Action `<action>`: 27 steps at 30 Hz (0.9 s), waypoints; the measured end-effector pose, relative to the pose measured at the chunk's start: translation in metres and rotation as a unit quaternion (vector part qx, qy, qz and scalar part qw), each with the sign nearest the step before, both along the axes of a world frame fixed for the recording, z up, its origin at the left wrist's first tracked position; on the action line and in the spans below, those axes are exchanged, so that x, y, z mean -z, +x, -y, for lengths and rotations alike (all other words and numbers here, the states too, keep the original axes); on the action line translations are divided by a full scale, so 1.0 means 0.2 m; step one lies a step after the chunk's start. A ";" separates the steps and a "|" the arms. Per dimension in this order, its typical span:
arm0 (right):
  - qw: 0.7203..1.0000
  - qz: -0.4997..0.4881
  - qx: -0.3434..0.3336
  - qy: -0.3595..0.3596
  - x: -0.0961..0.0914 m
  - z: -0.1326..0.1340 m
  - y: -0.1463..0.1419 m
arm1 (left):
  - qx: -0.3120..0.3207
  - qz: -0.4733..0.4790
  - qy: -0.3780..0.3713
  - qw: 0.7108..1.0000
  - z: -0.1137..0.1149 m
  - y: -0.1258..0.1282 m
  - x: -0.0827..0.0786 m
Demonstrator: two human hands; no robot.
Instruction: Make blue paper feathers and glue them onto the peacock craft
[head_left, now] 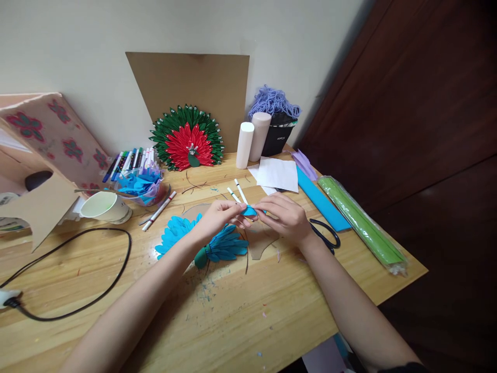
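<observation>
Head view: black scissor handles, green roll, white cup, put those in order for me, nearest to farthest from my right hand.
From your right hand:
1. Black scissor handles, just to its right.
2. Green roll, farther out to the right.
3. White cup, well over to the left.

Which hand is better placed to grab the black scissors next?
Likely the right hand: the black scissors lie beside its wrist, while the left hand is farther off. Both pinch a blue piece.
</observation>
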State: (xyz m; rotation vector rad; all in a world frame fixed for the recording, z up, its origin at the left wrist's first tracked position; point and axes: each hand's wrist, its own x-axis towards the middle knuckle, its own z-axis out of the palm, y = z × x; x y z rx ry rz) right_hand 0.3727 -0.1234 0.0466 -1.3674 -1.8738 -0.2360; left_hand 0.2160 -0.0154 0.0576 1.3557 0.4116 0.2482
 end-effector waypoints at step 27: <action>0.890 -0.394 0.053 -0.224 0.02 -0.03 -0.04 | -0.127 -0.047 0.336 0.932 0.04 0.01 0.06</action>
